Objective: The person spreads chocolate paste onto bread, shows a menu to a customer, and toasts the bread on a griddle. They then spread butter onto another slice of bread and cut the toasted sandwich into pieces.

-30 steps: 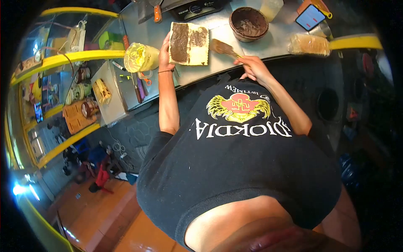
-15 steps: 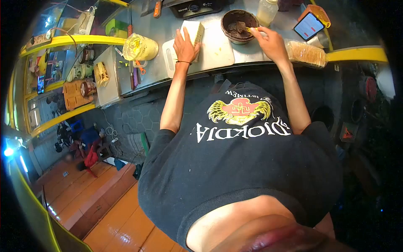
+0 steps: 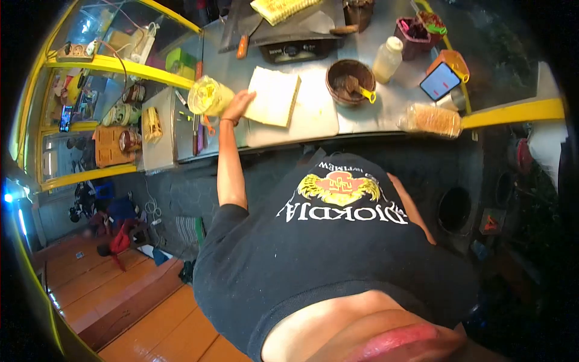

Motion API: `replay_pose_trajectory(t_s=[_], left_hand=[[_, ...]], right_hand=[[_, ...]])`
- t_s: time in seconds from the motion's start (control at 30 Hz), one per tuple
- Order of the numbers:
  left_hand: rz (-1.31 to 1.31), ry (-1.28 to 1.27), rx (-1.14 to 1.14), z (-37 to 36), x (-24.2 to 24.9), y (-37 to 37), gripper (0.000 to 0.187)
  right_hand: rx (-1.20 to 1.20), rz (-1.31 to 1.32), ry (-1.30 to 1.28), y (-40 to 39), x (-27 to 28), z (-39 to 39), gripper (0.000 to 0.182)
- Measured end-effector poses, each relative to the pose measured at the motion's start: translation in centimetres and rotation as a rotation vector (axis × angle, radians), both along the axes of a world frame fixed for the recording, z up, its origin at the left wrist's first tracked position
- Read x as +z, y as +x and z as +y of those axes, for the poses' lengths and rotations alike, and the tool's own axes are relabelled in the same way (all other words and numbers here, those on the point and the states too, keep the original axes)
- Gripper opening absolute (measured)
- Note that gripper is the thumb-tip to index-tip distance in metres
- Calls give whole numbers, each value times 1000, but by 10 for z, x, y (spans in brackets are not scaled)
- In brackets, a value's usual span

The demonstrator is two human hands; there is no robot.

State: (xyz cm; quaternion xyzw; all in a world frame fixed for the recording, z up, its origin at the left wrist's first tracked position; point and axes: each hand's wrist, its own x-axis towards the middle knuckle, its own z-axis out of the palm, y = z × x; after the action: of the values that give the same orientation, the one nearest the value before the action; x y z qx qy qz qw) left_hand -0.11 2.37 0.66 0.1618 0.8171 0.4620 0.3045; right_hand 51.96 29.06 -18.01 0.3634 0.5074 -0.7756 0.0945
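A thick white slab of bread (image 3: 271,96) lies on the white cutting board (image 3: 322,114), its pale cut face up. My left hand (image 3: 237,107) is at the bread's left edge, fingers together and fingertips against it, with the tub of yellow spread (image 3: 211,99) close on its other side. My right hand is out of view; only part of that arm shows beside my body. A brown bowl (image 3: 333,84) of dark chocolate spread stands right of the board, with a yellow-handled spreader (image 3: 367,94) resting in it.
Behind the board is a black stove (image 3: 295,50) with a griddle, where another bread slab (image 3: 283,8) lies. Rightward are a squeeze bottle (image 3: 387,59), a phone (image 3: 439,81) and a bagged loaf (image 3: 431,119). Orange-handled tools (image 3: 242,47) lie near the griddle's left side.
My right hand has let go of the spreader and withdrawn out of view. My left hand has shifted from the bread's top to its left edge. The bread's broad face now shows.
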Motion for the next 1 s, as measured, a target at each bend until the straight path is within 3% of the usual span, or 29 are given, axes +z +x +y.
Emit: replay_pose_trajectory(t_s=[0.07,0.13,0.2,0.27,0.3,0.33,0.37,0.4,0.43,0.47,0.5,0.53,0.6,0.7,0.73,0.8,0.87,0.93,1.0], left_hand=[[301,-415,-254,-16,-26,-30,45],[407,-294,-171,-24,-44,-34,46],[515,-275,-127,0,-30,-24,50],[425,199,216,28,-19,-23,55],[140,300,320,43,2,-25,58],[140,311,316,60,28,-22,58],[-45,453,378,73,52,-17,54],[-235,588,437,77,63,-16,51],[-240,586,431,76,56,-31,51],[-466,632,293,77,44,-53,45],[-689,673,144,80,38,-67,42],[-695,677,130,82,45,-68,42],[-526,569,91,84,72,-50,36],[-546,636,82,70,106,-50,30],[-586,673,81,62,113,-52,28],[-744,764,-70,47,131,-69,29],[-617,729,-115,34,151,-88,29],[-402,624,-127,29,160,-117,35],[-108,440,-130,37,166,-145,36]], right_hand=[[41,131,277,0,-9,-14,38],[89,71,345,-11,-4,-21,37],[193,-34,442,-30,13,-29,35],[469,-227,608,-62,54,-25,34],[628,-301,674,-80,80,-16,33],[752,-317,701,-107,116,2,33],[768,-232,681,-131,150,27,31],[474,-17,455,-148,171,47,32],[260,206,362,-172,214,60,34],[148,335,420,-200,256,76,31],[-28,393,571,-228,287,86,30],[-124,270,855,-253,311,93,31],[-116,332,1378,-296,294,127,33],[-193,154,1559,-339,313,116,39],[-203,143,1556,-344,309,116,39],[-91,94,858,-358,300,120,41],[-86,66,713,-365,288,125,40],[-137,232,258,-369,273,128,36],[-158,270,201,-372,277,116,31]])
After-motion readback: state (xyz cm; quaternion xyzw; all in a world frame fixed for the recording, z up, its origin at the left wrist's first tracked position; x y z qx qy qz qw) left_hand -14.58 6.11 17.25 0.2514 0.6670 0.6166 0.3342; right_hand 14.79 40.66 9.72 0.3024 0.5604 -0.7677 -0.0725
